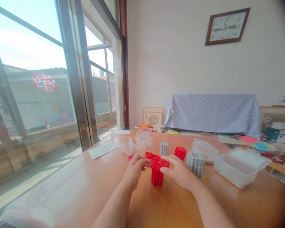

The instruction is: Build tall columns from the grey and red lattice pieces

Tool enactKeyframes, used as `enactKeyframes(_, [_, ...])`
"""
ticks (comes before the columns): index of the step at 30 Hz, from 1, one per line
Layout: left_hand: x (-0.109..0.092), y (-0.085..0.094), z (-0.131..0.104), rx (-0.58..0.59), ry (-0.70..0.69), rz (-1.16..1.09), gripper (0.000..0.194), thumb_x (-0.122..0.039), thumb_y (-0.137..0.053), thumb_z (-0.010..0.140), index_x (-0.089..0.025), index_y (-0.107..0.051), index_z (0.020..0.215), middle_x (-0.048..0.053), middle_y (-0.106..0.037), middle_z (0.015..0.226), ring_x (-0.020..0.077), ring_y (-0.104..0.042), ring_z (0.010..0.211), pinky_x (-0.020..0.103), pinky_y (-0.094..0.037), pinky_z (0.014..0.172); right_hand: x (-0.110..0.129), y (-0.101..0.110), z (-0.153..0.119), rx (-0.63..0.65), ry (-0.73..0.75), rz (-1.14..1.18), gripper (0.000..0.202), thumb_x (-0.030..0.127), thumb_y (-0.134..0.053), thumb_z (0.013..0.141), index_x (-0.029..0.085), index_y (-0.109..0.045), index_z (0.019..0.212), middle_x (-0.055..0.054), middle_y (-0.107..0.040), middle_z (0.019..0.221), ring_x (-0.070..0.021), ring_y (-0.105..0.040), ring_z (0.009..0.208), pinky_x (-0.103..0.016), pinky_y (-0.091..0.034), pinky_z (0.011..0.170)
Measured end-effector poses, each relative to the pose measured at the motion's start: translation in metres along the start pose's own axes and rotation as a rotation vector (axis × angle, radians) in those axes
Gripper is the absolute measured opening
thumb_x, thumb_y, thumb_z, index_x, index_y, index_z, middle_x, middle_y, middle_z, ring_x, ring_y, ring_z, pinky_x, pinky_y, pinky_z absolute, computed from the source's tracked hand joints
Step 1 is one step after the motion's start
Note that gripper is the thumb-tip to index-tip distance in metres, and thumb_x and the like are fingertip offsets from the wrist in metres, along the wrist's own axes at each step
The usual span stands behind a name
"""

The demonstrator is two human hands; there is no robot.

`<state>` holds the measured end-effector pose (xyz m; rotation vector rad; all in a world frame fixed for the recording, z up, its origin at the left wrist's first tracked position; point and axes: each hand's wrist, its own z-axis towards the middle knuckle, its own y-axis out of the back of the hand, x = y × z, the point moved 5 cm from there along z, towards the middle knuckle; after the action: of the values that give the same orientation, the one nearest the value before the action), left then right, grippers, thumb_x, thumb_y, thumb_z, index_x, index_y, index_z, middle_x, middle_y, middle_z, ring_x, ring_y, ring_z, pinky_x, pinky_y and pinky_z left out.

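Observation:
A red stack of toothed plastic pieces [157, 174] stands upright on the table between my hands. My left hand [136, 167] is at its left, fingers pinched together; what they hold, if anything, is too small to make out. On the right, my right hand [177, 169] rests its fingers and thumb around the top edge of the red stack. More red pieces [152, 155] show just behind the stack's top. Behind my right hand stand another red stack [180, 153], a small grey stack [164, 148] and a larger grey stack [195, 164].
Clear plastic boxes stand on the wooden table [142, 205]: an open box [236, 169] at right, another box [205, 151] beside it, and several containers [143, 139] at the back left. A printed sheet [102, 149] lies near the window side.

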<state>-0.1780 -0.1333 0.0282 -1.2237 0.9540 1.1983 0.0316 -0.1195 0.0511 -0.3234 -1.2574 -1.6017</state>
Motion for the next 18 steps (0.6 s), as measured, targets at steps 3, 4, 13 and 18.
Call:
enactKeyframes(3, [-0.001, -0.001, -0.001, 0.005, 0.019, 0.038, 0.015, -0.027, -0.066, 0.078, -0.02, -0.059, 0.09, 0.0, -0.067, 0.084, 0.0135, -0.062, 0.077, 0.025, -0.04, 0.069, -0.004, -0.004, 0.0, 0.027, -0.007, 0.029, 0.046, 0.037, -0.072, 0.081, 0.023, -0.067, 0.125, -0.009, -0.065, 0.126, -0.0263, -0.059, 0.121, -0.044, -0.042, 0.109])
enactKeyframes(4, [-0.001, -0.002, -0.001, 0.008, 0.028, 0.045, 0.016, -0.028, -0.066, 0.078, -0.021, -0.058, 0.09, 0.0, -0.067, 0.083, 0.0137, -0.062, 0.077, 0.026, -0.039, 0.068, -0.005, -0.006, 0.0, 0.038, -0.013, 0.045, 0.048, 0.036, -0.072, 0.081, 0.023, -0.066, 0.127, -0.009, -0.064, 0.127, -0.0263, -0.059, 0.121, -0.044, -0.042, 0.109])
enactKeyframes(13, [-0.007, -0.007, -0.007, 0.212, -0.023, 0.096, 0.033, -0.018, -0.067, 0.075, -0.022, -0.06, 0.107, 0.005, -0.065, 0.113, 0.0186, -0.059, 0.1, 0.03, -0.043, 0.081, -0.019, -0.001, -0.002, 0.089, -0.14, 0.102, 0.061, 0.034, -0.075, 0.076, 0.019, -0.06, 0.134, -0.01, -0.066, 0.127, -0.0267, -0.061, 0.117, -0.045, -0.044, 0.106])
enactKeyframes(18, [-0.003, -0.013, -0.012, 0.325, -0.063, 0.183, 0.054, -0.012, -0.069, 0.072, -0.025, -0.06, 0.123, 0.008, -0.06, 0.129, 0.0261, -0.051, 0.121, 0.034, -0.042, 0.089, -0.013, -0.003, -0.004, 0.129, -0.151, 0.129, 0.053, 0.033, -0.073, 0.078, 0.022, -0.064, 0.129, -0.009, -0.066, 0.129, -0.0276, -0.06, 0.117, -0.046, -0.045, 0.105])
